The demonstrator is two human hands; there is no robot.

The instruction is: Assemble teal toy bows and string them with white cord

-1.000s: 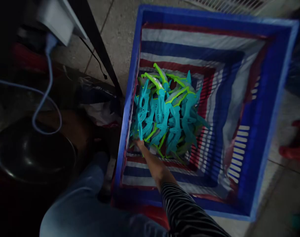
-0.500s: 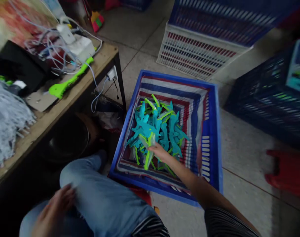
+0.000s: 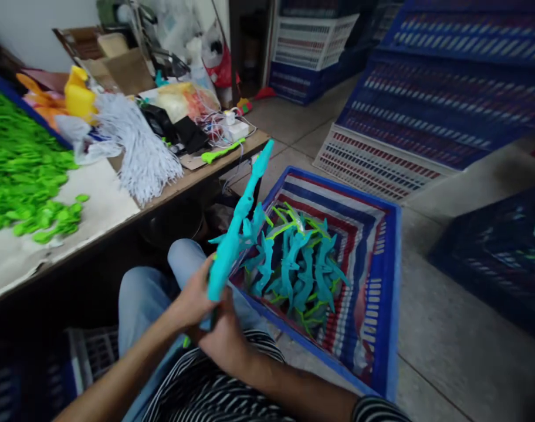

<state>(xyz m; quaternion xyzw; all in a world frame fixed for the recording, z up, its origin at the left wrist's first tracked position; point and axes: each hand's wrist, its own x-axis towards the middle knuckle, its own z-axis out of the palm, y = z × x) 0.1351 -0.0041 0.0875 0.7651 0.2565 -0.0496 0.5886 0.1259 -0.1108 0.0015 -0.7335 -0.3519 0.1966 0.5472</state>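
A teal plastic winged toy [image 3: 234, 240] tilts up in front of me, over my lap. My left hand [image 3: 192, 302] is closed around its lower end. Right beside it, my right hand [image 3: 227, 337] grips the toy's low end too; its fingers are partly hidden behind the toy. To the right stands a blue crate [image 3: 395, 281] lined with red, white and blue striped cloth. Inside it lie several more teal winged toys [image 3: 289, 264] with lime-green edged parts.
On the left, a worktable [image 3: 118, 202] carries many small green pieces [image 3: 21, 170], a bundle of white strings [image 3: 139, 152], a lime-green strip [image 3: 223, 151] and tangled cables. Stacked crates [image 3: 426, 99] stand behind the blue crate, and a dark crate [image 3: 491, 252] stands at right.
My right hand has come out of the crate to my lap with a winged toy. My left hand has risen from my leg and now holds it too. The view has swung left and up.
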